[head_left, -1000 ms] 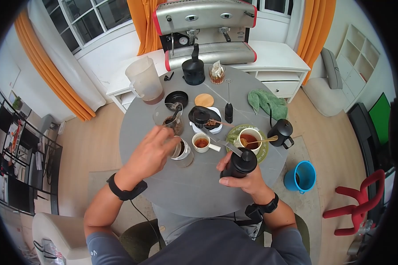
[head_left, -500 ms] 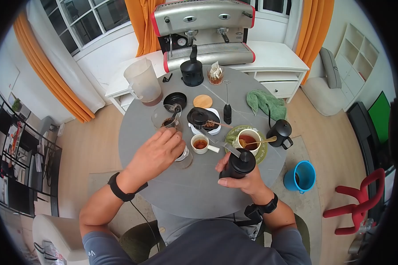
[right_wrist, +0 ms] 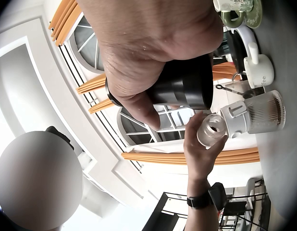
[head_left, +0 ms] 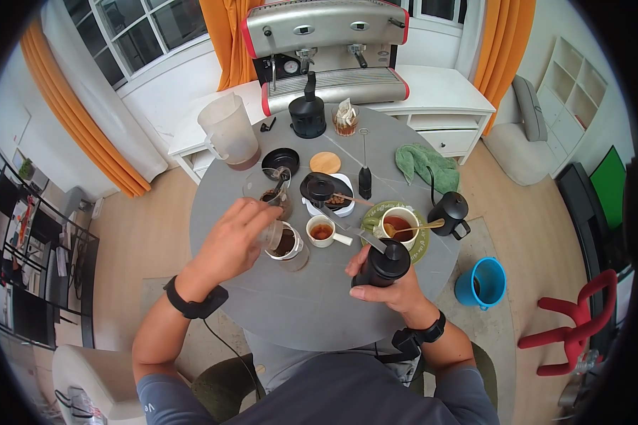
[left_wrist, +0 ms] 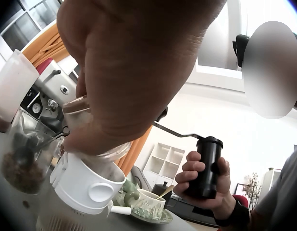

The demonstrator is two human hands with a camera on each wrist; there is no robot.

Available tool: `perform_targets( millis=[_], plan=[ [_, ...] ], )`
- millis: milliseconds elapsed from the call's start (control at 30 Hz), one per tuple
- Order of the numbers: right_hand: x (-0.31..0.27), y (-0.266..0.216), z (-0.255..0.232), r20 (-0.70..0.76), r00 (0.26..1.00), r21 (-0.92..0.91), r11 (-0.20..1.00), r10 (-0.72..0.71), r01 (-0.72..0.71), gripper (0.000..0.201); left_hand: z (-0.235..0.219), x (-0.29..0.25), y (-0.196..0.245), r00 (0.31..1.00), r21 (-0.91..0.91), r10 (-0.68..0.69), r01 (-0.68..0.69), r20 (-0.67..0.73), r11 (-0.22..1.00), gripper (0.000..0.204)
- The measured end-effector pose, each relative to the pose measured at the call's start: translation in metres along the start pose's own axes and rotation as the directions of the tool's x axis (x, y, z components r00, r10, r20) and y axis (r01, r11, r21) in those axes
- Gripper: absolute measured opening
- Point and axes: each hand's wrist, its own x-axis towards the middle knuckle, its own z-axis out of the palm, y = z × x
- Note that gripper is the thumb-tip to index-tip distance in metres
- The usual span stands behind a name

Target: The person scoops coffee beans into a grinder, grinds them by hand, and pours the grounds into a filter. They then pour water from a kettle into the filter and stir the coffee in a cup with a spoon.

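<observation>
My left hand (head_left: 227, 237) grips a small clear jar (right_wrist: 209, 131) by its side, tilted right at the rim of a clear ribbed container (right_wrist: 265, 113) with a white collar (left_wrist: 86, 185). Dark contents show inside that container in the head view. A black hand coffee grinder (head_left: 381, 265) with a long metal crank is gripped upright around its body by my right hand (head_left: 406, 289), above the table's near right side. Just behind the container stand a glass pitcher (head_left: 282, 205) with brown bits inside and a white handled cup (head_left: 321, 230) of reddish-brown liquid.
On the round grey table (head_left: 312, 304) are a scale with a black tray (head_left: 340, 202), a mug (head_left: 404, 219) with a spoon on a green plate, a black kettle (head_left: 450, 211), a green cloth (head_left: 429, 166) and a large plastic jug (head_left: 230, 131). Behind stands an espresso machine (head_left: 329, 42).
My left hand first covered the white-collared container's mouth, then drew back to the left with the clear jar, uncovering it. My right hand and the grinder stay almost where they were.
</observation>
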Motion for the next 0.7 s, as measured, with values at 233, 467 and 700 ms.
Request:
perform_targets(
  millis=[233, 467, 700],
  plan=[
    [0.001, 0.002, 0.000, -0.004, 1.000, 0.022, 1.000, 0.009, -0.009, 0.052, 0.003, -0.009, -0.013, 0.987, -0.248, -0.159, 0.155, 0.005, 0.956, 0.066],
    [0.002, 0.004, -0.001, 0.013, 1.000, -0.001, 1.000, -0.003, 0.003, 0.051, 0.002, -0.008, -0.015, 0.996, -0.218, -0.089, 0.086, -0.002, 0.972, 0.061],
    [0.001, 0.005, 0.000, 0.006, 1.000, 0.028, 1.000, -0.004, 0.004, 0.052, -0.003, -0.002, -0.009, 0.997, -0.215, -0.046, 0.059, 0.064, 0.975, 0.064]
  ],
)
